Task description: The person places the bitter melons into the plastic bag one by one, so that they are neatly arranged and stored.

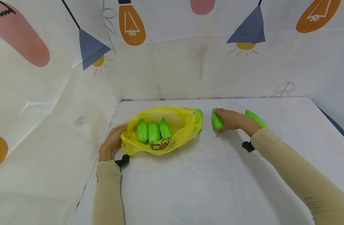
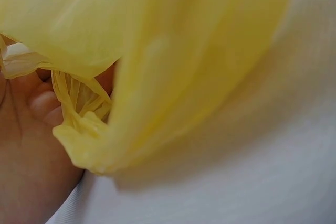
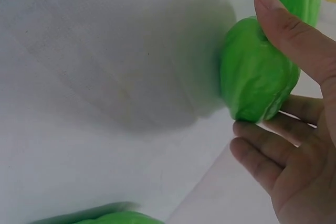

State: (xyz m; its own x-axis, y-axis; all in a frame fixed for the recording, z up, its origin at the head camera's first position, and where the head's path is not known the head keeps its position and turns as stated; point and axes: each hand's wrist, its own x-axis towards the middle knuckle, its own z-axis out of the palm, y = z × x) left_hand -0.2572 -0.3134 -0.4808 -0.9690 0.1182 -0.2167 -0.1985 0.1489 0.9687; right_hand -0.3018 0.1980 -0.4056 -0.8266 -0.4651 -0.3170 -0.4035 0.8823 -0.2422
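A yellow plastic bag [image 1: 186, 137] lies on its side with its mouth toward me. Three shiny green ridged toy vegetables [image 1: 154, 132] show inside. My left hand [image 1: 113, 140] holds the bag's left edge; in the left wrist view the bunched yellow plastic [image 2: 86, 129] lies against the palm and curled fingers, with part of the fingers hidden behind it. To the bag's right, my right hand [image 1: 231, 120] grips another green ridged vegetable [image 3: 257, 72], thumb on one side and fingers on the other.
One more green vegetable [image 1: 199, 115] sits by the bag's right handle, partly behind it. Another green vegetable [image 1: 254, 117] lies beyond my right wrist, which partly covers it. The white table [image 1: 189, 184] meets a patterned cloth wall [image 1: 172, 75] at the back and left.
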